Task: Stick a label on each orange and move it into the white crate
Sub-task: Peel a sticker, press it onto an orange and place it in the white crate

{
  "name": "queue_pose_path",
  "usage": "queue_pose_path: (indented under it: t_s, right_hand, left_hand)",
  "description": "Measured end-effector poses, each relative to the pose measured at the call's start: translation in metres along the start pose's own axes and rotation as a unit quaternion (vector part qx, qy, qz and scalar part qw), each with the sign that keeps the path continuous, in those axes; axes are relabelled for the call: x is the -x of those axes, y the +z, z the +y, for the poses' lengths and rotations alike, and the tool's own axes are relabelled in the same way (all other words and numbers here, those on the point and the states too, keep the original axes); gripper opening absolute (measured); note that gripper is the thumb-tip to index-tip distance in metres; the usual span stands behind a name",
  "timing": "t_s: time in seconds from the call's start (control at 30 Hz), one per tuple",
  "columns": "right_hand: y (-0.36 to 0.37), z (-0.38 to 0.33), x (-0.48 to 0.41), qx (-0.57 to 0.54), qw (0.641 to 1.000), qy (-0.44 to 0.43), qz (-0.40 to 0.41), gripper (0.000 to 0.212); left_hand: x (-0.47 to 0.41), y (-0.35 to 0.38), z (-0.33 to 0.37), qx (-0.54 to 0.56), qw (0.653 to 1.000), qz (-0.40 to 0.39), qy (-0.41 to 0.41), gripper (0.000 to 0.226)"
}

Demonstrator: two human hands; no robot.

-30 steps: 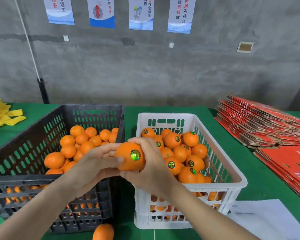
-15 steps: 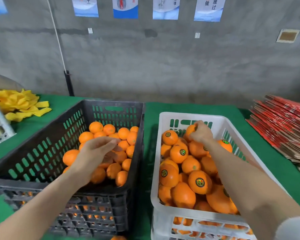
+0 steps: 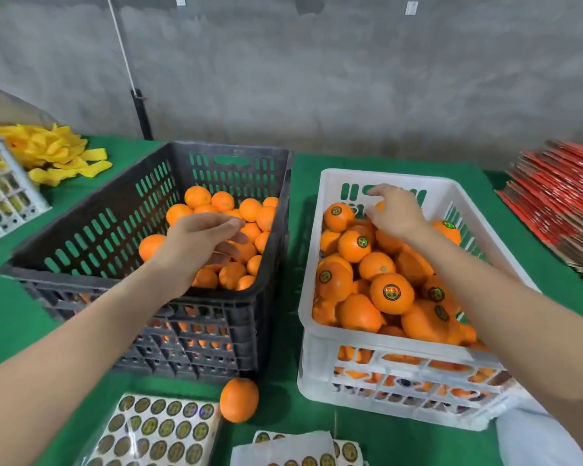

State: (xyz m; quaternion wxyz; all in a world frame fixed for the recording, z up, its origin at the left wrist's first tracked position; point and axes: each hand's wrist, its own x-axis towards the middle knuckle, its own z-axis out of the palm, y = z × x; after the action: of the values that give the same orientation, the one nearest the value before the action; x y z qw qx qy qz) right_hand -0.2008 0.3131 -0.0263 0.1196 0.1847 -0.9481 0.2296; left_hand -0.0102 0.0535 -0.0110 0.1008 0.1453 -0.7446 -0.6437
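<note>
Oranges bearing round labels [image 3: 391,293] fill the white crate [image 3: 367,338] at centre right of the frame. The right hand [image 3: 396,213] hangs over the crate's far end with fingers relaxed and spread, gripping nothing. Just left of it stands the black crate [image 3: 233,148], which holds unlabelled oranges [image 3: 249,210]. The left hand [image 3: 199,240] hovers above them, fingers loosely bent and empty. One loose orange [image 3: 239,400] lies on the green worktop [image 3: 14,331] at the black crate's near right corner, just beside a sheet of round labels [image 3: 162,428]. A second sheet [image 3: 303,452] shows at the bottom edge. At upper left lies a heap of yellow strips [image 3: 54,149]; at far right, a stack of flat red cartons [image 3: 559,196].
</note>
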Motion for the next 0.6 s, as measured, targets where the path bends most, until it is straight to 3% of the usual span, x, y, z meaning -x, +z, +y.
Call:
queue_pose_path:
  t_s: [0.07, 0.13, 0.2, 0.27, 0.33, 0.4, 0.5, 0.6]
  right_hand:
    - [-0.012, -0.032, 0.041, -0.094, 0.99, -0.073, 0.072, 0.029]
    - [-0.022, -0.063, 0.095, -0.218, 0.956, -0.153, 0.126, 0.019]
    - [-0.02, -0.082, 0.15, -0.282, 0.922, -0.24, 0.112, 0.014]
    - [0.0, -0.089, 0.198, -0.288, 0.919, -0.269, 0.001, 0.018]
    - [0.034, -0.083, 0.232, -0.21, 0.939, -0.182, -0.205, 0.025]
    - [0.075, -0.063, 0.249, -0.045, 0.923, -0.063, -0.376, 0.037]
    - [0.103, -0.041, 0.254, 0.098, 0.883, -0.028, -0.457, 0.05]
    - [0.117, -0.037, 0.252, 0.1, 0.892, -0.009, -0.44, 0.031]
  left_hand:
    - [0.009, 0.006, 0.001, 0.014, 1.0, -0.004, 0.009, 0.013]
    - [0.022, 0.011, 0.003, 0.038, 0.999, -0.014, 0.028, 0.013]
    - [0.04, 0.016, 0.002, 0.05, 0.996, -0.043, 0.063, 0.013]
    - [0.062, 0.02, -0.005, 0.014, 0.991, -0.08, 0.103, 0.011]
    - [0.085, 0.025, -0.02, -0.054, 0.984, -0.098, 0.136, 0.01]
    - [0.103, 0.031, -0.037, -0.109, 0.978, -0.101, 0.146, 0.011]
    - [0.112, 0.041, -0.064, -0.215, 0.958, -0.155, 0.112, 0.013]
    - [0.109, 0.055, -0.1, -0.303, 0.93, -0.205, 0.019, 0.017]
